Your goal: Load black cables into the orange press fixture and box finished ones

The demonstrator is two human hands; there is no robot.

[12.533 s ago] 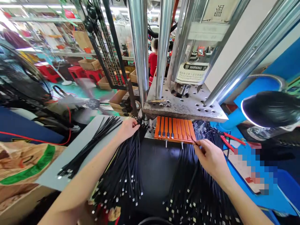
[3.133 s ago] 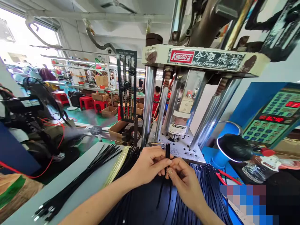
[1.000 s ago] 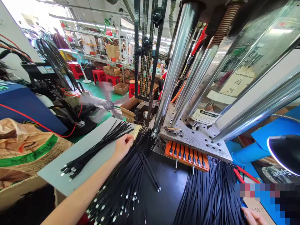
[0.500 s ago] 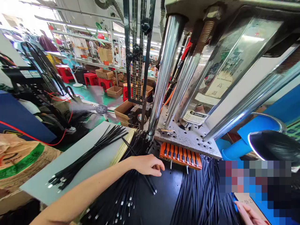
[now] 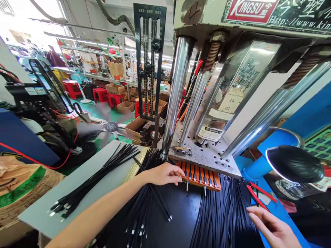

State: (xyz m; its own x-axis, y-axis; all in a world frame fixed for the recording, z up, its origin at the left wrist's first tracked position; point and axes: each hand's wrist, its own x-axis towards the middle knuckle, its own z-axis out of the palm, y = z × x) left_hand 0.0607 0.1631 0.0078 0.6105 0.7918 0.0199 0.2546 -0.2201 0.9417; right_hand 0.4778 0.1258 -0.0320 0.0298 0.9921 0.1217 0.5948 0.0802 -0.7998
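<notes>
My left hand (image 5: 167, 174) is at the left end of an orange mould block (image 5: 200, 177), its thumb and fingers drawn together at the edge. Whatever may be between the fingertips is hidden. Several black cables with dark plugs lie side by side in the mould's slots. Two metal pins stick out of its front. At lower right, my right hand (image 5: 274, 227) has thumb and index finger apart and nothing visible in it. It is beside a thick spread of black flat cables (image 5: 219, 213) hanging from the mould. More black cables with metal tips (image 5: 137, 224) lie below my left forearm.
A press with bright steel columns (image 5: 178, 89) and a metal plate (image 5: 204, 151) stands over the mould. A cable bundle (image 5: 95, 179) lies on a grey board (image 5: 85, 162) at left. Red-handled pliers (image 5: 258, 196) and a black lamp head (image 5: 294, 163) are at right; a fan (image 5: 111, 126) spins behind.
My left hand has moved right and up to the mould's left end. My right hand has come further into view, higher up. The whole view has tilted up slightly.
</notes>
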